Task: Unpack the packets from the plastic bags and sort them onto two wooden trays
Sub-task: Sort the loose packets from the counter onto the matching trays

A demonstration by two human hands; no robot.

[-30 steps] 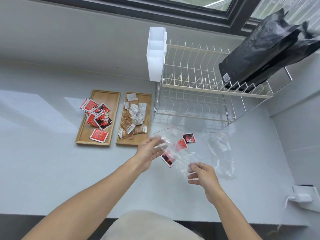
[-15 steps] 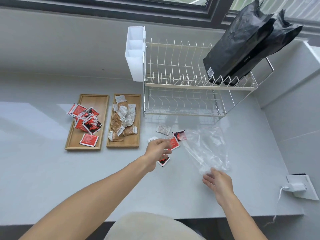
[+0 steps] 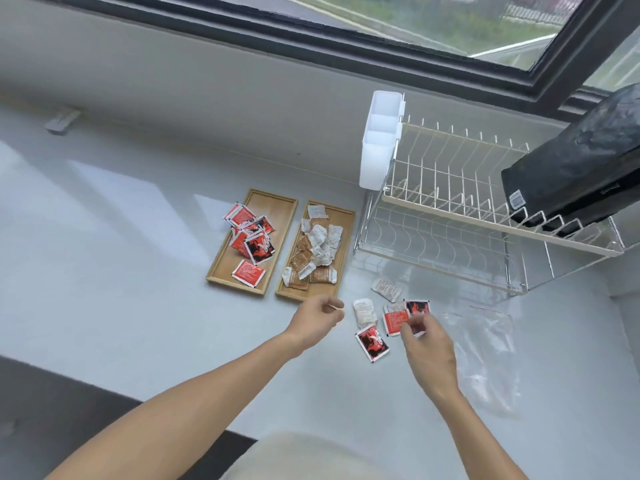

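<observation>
Two wooden trays lie side by side. The left tray (image 3: pixel 278 211) holds several red packets (image 3: pixel 252 242). The right tray (image 3: pixel 344 220) holds several brown and white packets (image 3: pixel 313 252). Loose on the counter are two white packets (image 3: pixel 386 289) (image 3: pixel 363 311) and three red ones (image 3: pixel 372 342) (image 3: pixel 394 322) (image 3: pixel 417 306). An empty clear plastic bag (image 3: pixel 485 344) lies flat to their right. My left hand (image 3: pixel 318 318) hovers near the right tray's front corner, fingers curled, nothing seen in it. My right hand (image 3: pixel 427 344) pinches the edge of a red packet among the loose ones.
A wire dish rack (image 3: pixel 450 209) with a white cutlery holder (image 3: pixel 379 143) stands behind the loose packets. Black bags (image 3: pixel 581 168) rest on its upper tier. The window wall runs along the back. The counter's front edge is near my body.
My right hand let go of the plastic bag and moved left onto the loose packets. My left hand drew back from the packets toward the trays. The view shifted left.
</observation>
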